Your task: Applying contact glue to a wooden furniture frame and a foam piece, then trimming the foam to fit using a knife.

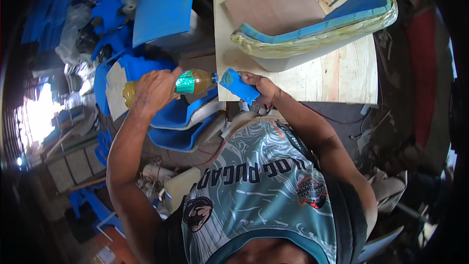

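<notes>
Amber bottle [199,82] | clasped in left hand [157,88] | blue piece [238,87] near cap [214,77] | held in right hand [264,88]

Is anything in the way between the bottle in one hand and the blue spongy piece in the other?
Nothing visible: the plastic bottle in the left hand points its blue cap at the blue foam piece in the right hand.

Two hands [156,87], one bottle [186,82], one blue foam piece [239,88]. One table [354,71] bears one brown sheet [276,1] and one curved shell [303,45]
</notes>
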